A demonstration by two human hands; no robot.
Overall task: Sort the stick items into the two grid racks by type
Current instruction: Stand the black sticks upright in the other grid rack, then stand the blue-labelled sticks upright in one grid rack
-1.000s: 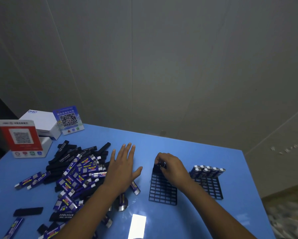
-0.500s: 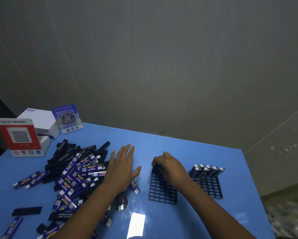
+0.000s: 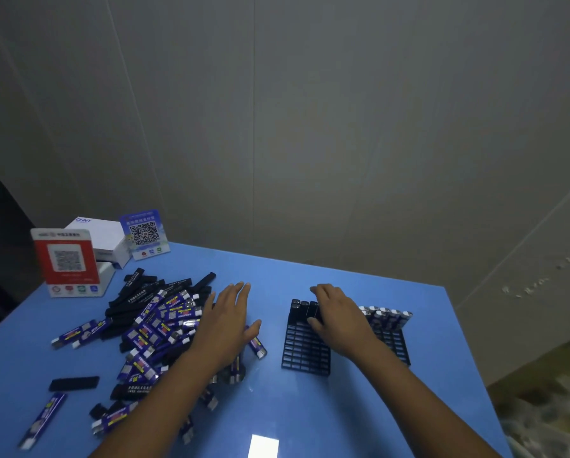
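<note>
Head view: right hand [image 3: 338, 317] curls over black sticks [image 3: 305, 309] in the near rack's [image 3: 305, 353] far row, apparently seating one; whether it grips, I cannot tell. Left hand [image 3: 225, 320] lies flat on the pile [image 3: 158, 320] toward the desk's left edge. Next: pick another stick.

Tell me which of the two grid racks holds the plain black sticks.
The left rack, under the right hand: plain black sticks stand along its far row. The right rack holds blue-labelled ones.

Blue table [image 3: 326, 408] — stick pile [image 3: 158, 322], two racks [image 3: 305, 348], perhaps signs [image 3: 67, 262].
</note>
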